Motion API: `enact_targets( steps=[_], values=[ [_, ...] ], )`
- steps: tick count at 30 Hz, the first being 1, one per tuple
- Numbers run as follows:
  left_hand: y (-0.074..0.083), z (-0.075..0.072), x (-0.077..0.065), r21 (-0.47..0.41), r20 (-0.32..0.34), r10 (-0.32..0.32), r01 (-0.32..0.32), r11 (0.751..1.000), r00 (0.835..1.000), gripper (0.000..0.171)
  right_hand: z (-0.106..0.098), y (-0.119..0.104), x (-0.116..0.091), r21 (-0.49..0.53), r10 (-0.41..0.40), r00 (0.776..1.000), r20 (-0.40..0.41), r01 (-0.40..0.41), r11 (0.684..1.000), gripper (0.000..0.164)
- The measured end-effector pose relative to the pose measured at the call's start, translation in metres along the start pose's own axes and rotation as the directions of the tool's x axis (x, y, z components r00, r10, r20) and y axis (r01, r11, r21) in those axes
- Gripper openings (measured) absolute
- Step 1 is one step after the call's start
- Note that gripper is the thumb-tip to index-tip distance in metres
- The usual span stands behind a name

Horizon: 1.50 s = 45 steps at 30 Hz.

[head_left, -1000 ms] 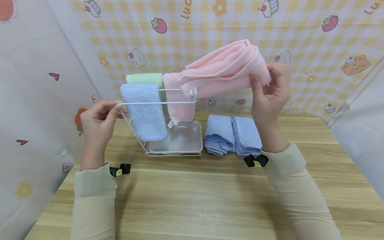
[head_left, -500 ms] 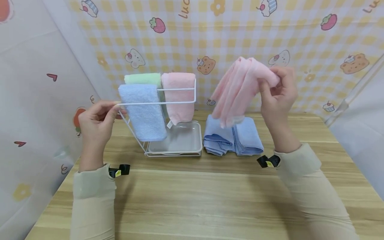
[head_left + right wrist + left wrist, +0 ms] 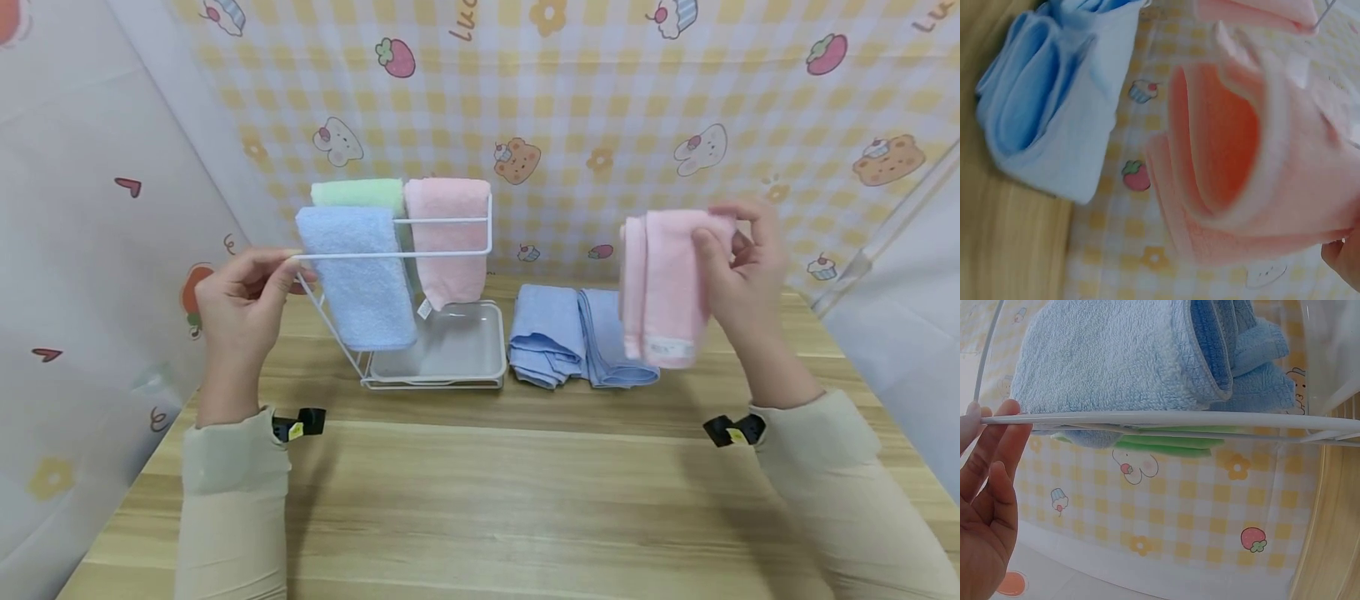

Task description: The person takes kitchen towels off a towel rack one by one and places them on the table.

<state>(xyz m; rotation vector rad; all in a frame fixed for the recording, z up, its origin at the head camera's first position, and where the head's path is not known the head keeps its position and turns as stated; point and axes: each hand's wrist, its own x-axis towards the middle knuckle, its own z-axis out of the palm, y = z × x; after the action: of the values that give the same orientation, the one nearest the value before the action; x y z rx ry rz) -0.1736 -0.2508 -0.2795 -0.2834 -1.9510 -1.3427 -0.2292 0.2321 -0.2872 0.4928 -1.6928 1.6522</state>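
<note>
My left hand (image 3: pixel 243 296) pinches the left front corner of a white wire rack (image 3: pixel 442 255) between thumb and fingers. Over its bars hang a light blue towel (image 3: pixel 360 283), a green towel (image 3: pixel 357 193) behind it and a pink towel (image 3: pixel 450 242) to the right. In the left wrist view the fingers lie at the bar's end, below the blue towel (image 3: pixel 1110 356). Off to the right, my right hand (image 3: pixel 742 279) grips a second, folded pink towel (image 3: pixel 675 275) by its upper part. That towel dangles above the table and overlaps the blue cloths in the head view.
Two folded blue cloths (image 3: pixel 547 333) lie on the wooden table (image 3: pixel 480 508), right of the rack. A grey tray (image 3: pixel 465 342) sits in the rack's base. Behind stands a yellow checked curtain (image 3: pixel 570 108), with a white one (image 3: pixel 90 275) at the left.
My right hand has carried the second pink towel away from the rack, rightward and down; its folds now hang straight. My left hand stays at the rack's corner.
</note>
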Motion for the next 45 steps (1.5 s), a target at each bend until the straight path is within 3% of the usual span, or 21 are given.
enact_targets(
  steps=[3,8,17,24,27,32,40,45],
  values=[
    [-0.001,0.0,0.0,-0.018,0.0,0.006,-0.006,1.0,1.0,0.014,-0.017,0.003,-0.004,0.029,0.085,0.995,0.044,-0.086,0.996,0.027],
    [-0.003,0.0,-0.001,-0.063,-0.011,0.021,-0.022,0.998,1.0,0.014,-0.042,0.002,-0.012,-0.025,0.204,0.976,0.077,-0.203,0.979,0.026],
    [-0.003,0.002,0.001,-0.052,-0.008,0.059,-0.059,0.997,0.998,0.013,-0.071,0.001,-0.026,-0.199,0.241,0.97,0.017,-0.233,0.952,0.024],
    [-0.001,0.003,0.003,-0.078,-0.02,0.065,-0.066,0.995,0.998,0.013,-0.084,0.009,-0.036,-0.136,0.301,0.951,0.066,-0.291,0.947,0.027],
    [-0.002,0.003,0.003,-0.079,-0.019,0.049,-0.05,0.996,0.999,0.013,-0.088,0.019,-0.038,-0.226,0.363,0.93,0.065,-0.34,0.913,0.027],
    [-0.002,0.002,0.0,-0.079,-0.009,0.028,-0.029,0.996,1.0,0.012,-0.09,0.045,-0.04,-0.435,0.436,0.899,0.05,-0.374,0.819,0.024],
    [-0.001,0.001,-0.001,-0.064,-0.008,0.016,-0.016,0.998,1.0,0.014,-0.086,0.081,-0.032,-0.492,0.473,0.879,0.063,-0.385,0.781,0.022],
    [0.0,0.001,-0.001,-0.033,-0.007,0.01,-0.01,0.999,1.0,0.014,-0.081,0.098,-0.026,-0.57,0.479,0.877,0.039,-0.374,0.732,0.044]
  ],
)
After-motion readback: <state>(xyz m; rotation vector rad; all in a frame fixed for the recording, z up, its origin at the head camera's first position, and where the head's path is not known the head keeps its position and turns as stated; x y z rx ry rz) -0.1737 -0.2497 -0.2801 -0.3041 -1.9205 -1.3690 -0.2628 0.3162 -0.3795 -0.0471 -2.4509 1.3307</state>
